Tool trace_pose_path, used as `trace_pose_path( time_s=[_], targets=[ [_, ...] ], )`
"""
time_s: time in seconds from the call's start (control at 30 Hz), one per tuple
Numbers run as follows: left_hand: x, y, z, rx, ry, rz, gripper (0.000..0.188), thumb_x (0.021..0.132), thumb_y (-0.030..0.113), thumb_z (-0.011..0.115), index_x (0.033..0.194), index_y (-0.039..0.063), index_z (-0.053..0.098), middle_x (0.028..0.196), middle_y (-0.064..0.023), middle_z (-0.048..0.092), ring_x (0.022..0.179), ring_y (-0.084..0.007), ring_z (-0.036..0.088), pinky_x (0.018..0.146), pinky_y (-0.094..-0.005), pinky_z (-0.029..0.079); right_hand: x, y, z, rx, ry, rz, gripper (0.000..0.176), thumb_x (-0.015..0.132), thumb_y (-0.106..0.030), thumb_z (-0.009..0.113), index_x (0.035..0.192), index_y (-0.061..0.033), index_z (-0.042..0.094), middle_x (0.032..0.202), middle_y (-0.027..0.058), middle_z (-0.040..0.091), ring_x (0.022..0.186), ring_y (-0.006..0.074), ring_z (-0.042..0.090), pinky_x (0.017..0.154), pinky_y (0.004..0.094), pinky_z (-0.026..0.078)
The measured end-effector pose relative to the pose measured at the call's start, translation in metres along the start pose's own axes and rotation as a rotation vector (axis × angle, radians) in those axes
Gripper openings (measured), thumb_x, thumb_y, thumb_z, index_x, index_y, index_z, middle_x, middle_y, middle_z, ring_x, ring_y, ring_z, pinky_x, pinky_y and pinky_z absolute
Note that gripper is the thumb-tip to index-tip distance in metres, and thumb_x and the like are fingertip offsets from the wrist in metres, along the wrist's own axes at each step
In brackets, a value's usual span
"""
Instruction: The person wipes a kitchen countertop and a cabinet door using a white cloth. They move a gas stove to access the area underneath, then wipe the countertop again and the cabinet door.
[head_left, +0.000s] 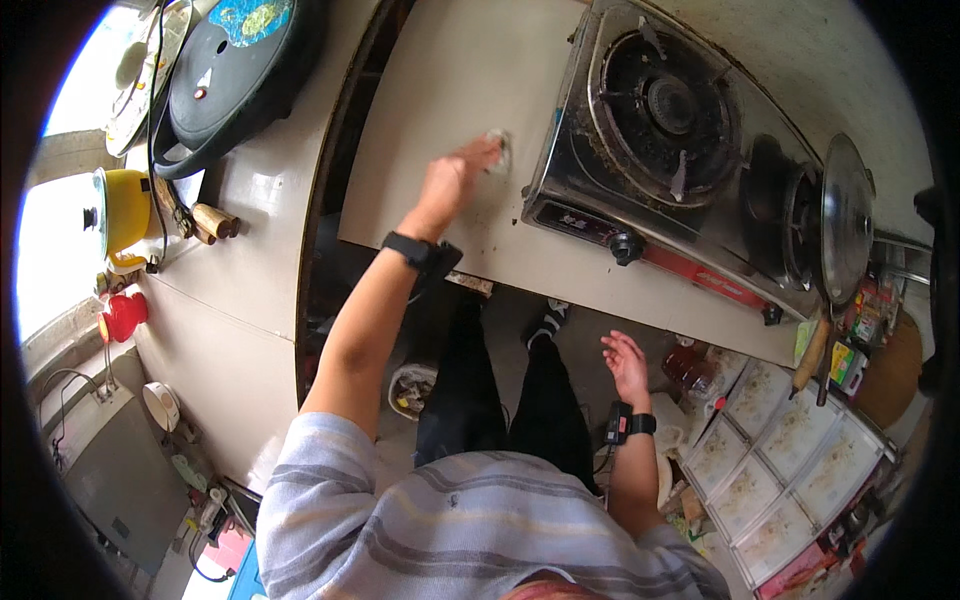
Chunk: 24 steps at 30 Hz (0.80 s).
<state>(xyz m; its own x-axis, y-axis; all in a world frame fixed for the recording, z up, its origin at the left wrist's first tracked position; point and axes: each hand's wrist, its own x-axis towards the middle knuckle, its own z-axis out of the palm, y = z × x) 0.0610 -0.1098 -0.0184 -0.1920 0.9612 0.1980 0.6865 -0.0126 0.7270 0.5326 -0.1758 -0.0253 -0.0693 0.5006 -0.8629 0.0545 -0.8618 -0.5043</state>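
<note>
My left hand (454, 176) is over the pale countertop (442, 90), left of a two-burner gas stove (660, 112). Its fingers are closed on a small crumpled whitish cloth or tissue (499, 152), pressed to the surface; the exact material cannot be told. A few dark crumbs lie on the counter between this hand and the stove's front corner. My right hand (625, 360) hangs below the counter's front edge, empty, with its fingers apart and slightly bent. Each wrist wears a black strap with a small device.
On the left counter stand a black lidded appliance (225, 82), a yellow pot (127, 210) and wooden-handled tools (212, 221). A gap separates both counters. A metal lid (847, 217) leans at the stove's right end. Below are a waste bin (412, 390) and a stained panelled rack (780, 457).
</note>
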Motion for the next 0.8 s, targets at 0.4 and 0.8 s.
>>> trace_pose_path(
  time_s=[0.4, 0.8],
  targets=[
    [-0.078, 0.033, -0.017, -0.204, -0.192, 0.114, 0.036, 0.069, -0.015, 0.058, 0.097, 0.004, 0.072, 0.116, -0.01, 0.069, 0.116, -0.0285, 0.062, 0.095, -0.0337, 0.052, -0.003, 0.005, -0.004, 0.001, -0.027, -0.007, 0.023, 0.097, -0.017, 0.054, 0.117, -0.0077, 0.061, 0.108, 0.0098, 0.069, 0.079, 0.0122, 0.062, 0.07, 0.0238, 0.049],
    [-0.139, 0.039, 0.018, 0.286, 0.58, -0.447, 0.043, 0.08, -0.012, 0.052, 0.113, 0.008, 0.07, 0.123, -0.0107, 0.065, 0.119, -0.0263, 0.06, 0.098, -0.0344, 0.049, 0.002, 0.019, -0.029, 0.068, -0.077, 0.002, 0.024, 0.095, -0.016, 0.058, 0.116, -0.0049, 0.061, 0.106, 0.0102, 0.069, 0.079, 0.0135, 0.063, 0.071, 0.0248, 0.049]
  ],
)
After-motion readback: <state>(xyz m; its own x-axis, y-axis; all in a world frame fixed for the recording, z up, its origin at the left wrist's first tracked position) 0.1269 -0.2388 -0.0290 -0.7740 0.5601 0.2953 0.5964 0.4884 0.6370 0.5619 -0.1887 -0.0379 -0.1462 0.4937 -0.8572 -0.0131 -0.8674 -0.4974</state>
